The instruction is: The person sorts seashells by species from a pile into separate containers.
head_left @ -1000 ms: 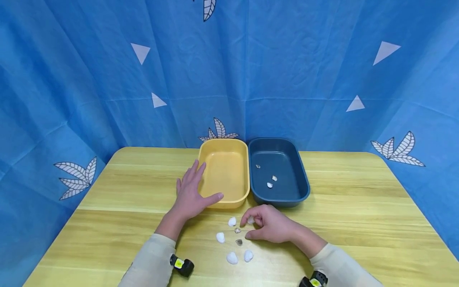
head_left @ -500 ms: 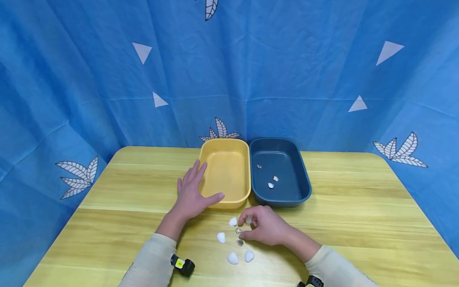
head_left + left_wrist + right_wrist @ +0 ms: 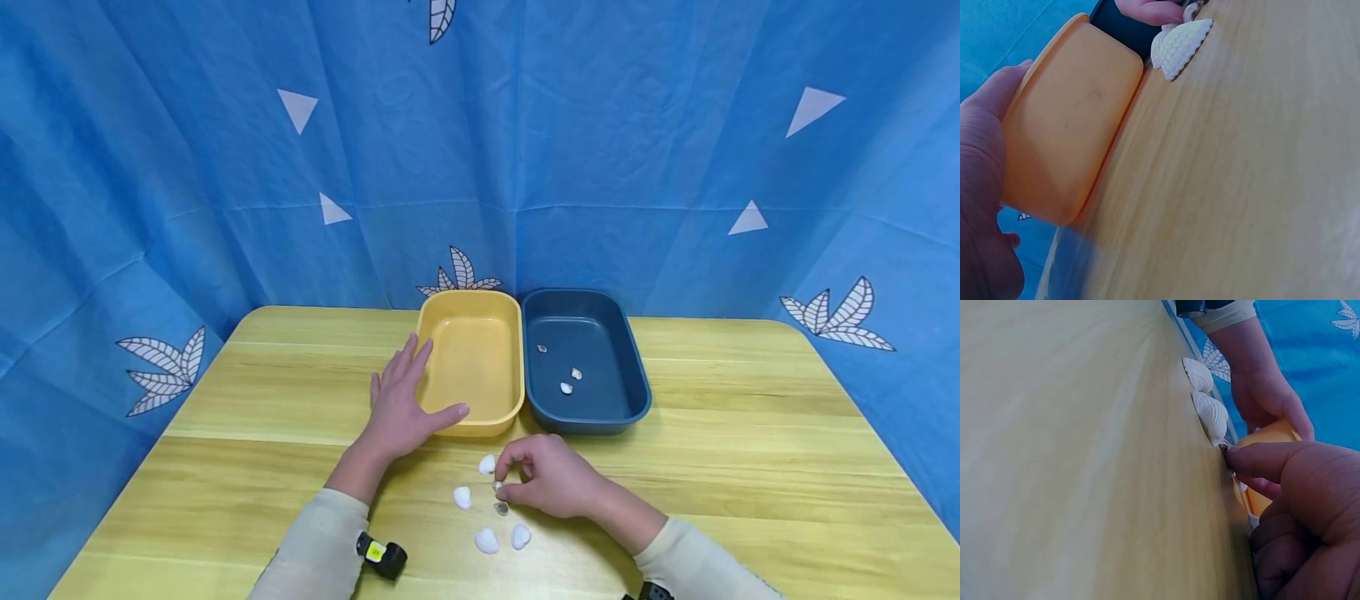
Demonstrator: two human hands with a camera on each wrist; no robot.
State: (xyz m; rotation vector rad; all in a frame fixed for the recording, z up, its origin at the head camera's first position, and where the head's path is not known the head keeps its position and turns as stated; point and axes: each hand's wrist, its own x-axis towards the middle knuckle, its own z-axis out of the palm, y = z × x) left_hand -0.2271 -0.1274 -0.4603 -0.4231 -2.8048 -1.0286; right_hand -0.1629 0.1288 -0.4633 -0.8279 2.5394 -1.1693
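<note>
My left hand (image 3: pixel 397 412) rests on the yellow tray (image 3: pixel 476 358), its fingers spread along the left rim and the thumb over the front corner. My right hand (image 3: pixel 553 479) is down at the table in front of the trays. Its thumb and index finger pinch a small brownish seashell (image 3: pixel 497 486), mostly covered by the fingertips. Just nearer lies a small dark seashell (image 3: pixel 501 507). Larger white ribbed seashells (image 3: pixel 487 541) lie around it, two of them showing beyond the thumb as white seashells (image 3: pixel 1210 416) in the right wrist view.
Against the yellow tray's right side stands a dark blue tray (image 3: pixel 603 337) with three small shells (image 3: pixel 576 373) inside. Both trays sit toward the back of the wooden table (image 3: pixel 750 433). Behind it hangs a blue curtain (image 3: pixel 600 150).
My right hand has shifted slightly left and nearer, and its thumb and index finger have closed in on the small brownish seashell. The left hand stays on the yellow tray.
</note>
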